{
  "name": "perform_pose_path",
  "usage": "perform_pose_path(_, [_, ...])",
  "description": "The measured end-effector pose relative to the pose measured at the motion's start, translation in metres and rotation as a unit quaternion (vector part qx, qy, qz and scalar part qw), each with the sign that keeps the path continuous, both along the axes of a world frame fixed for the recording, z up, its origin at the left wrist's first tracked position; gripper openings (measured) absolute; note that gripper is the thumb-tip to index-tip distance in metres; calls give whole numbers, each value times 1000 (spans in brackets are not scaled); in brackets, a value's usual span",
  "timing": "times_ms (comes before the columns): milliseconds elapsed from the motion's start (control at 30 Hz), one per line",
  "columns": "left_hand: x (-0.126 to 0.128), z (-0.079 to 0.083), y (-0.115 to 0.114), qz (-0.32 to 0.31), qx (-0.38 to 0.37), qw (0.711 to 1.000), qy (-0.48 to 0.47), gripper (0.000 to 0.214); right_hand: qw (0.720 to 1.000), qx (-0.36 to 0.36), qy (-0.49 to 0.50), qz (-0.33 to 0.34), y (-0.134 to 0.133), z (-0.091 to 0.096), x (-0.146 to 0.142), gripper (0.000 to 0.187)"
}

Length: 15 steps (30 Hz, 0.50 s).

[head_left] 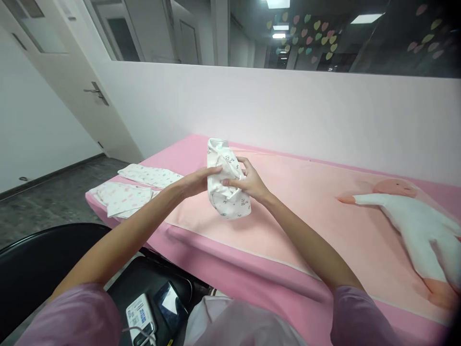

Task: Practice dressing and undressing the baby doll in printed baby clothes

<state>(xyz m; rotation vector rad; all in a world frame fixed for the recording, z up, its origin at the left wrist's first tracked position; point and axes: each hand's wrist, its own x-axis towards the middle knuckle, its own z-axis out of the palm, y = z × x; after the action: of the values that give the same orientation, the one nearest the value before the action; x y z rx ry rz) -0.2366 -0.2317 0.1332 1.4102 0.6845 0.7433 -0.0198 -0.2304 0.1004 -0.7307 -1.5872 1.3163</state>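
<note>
A white cloth garment point(229, 204) with small dark and green prints is bunched and folded in the air above the table; its exact kind does not show. My left hand point(201, 179) grips its left side, thumb in front and the other fingers hidden behind. My right hand point(252, 180) pinches the right side, thumb pressed on the front of the cloth. To the left, two folded white printed pieces of baby clothing, one farther back point(153, 175) and one nearer point(122, 197), lie at the table's end. A baby doll point(410, 216) in a white suit lies at the right.
A peach mat point(288, 226) covers much of the pink-covered table point(201, 245). A white wall with a window stands behind. Below the near edge, a black chair seat holds a white power bank point(140, 317) with a cable and a dark phone point(171, 305).
</note>
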Motion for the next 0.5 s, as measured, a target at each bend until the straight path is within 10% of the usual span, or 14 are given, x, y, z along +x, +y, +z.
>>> perform_pose_path(233, [-33, -28, -14, 158, -32, 986, 46, 60, 991, -125, 2, 56, 20, -53, -36, 100])
perform_pose_path(500, [-99, -12, 10, 238, -33, 971, -11, 59, 966, -126, -37, 223, 26, -96, -86, 79])
